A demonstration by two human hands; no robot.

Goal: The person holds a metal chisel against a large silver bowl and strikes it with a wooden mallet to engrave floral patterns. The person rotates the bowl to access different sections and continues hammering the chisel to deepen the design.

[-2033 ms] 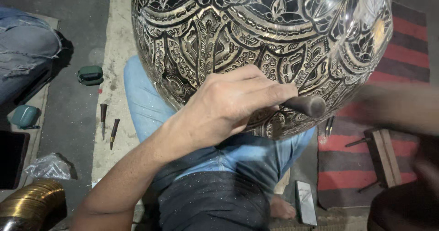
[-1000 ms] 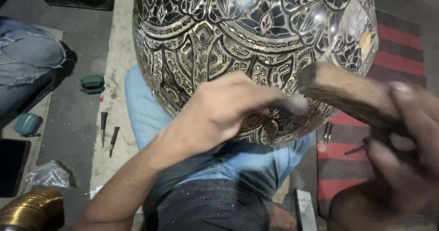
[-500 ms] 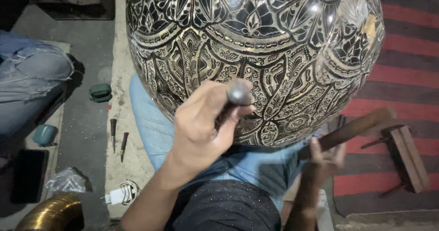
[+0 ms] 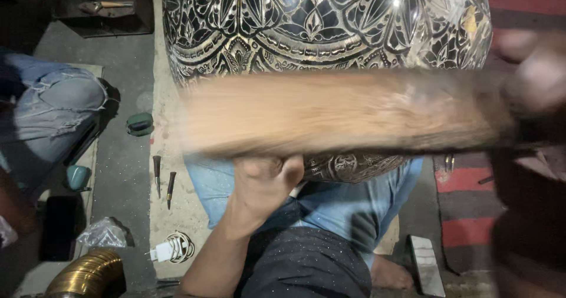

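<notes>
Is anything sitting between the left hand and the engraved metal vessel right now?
In this view, yes: the blurred wooden mallet, swung by the right hand, crosses in front of the left hand and the engraved vessel, hiding the fingers and whether they touch it.

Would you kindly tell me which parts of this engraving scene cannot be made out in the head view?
- Right hand: motion-blurred and cut off by the right edge; its grip cannot be read.
- Long wooden mallet: smeared by motion; its outline is unclear.
- Left hand: its fingers and anything they hold lie behind the mallet blur.
- Large engraved black-and-brass vessel: its top is cut off by the upper edge and its middle band is covered by the blur.
</notes>
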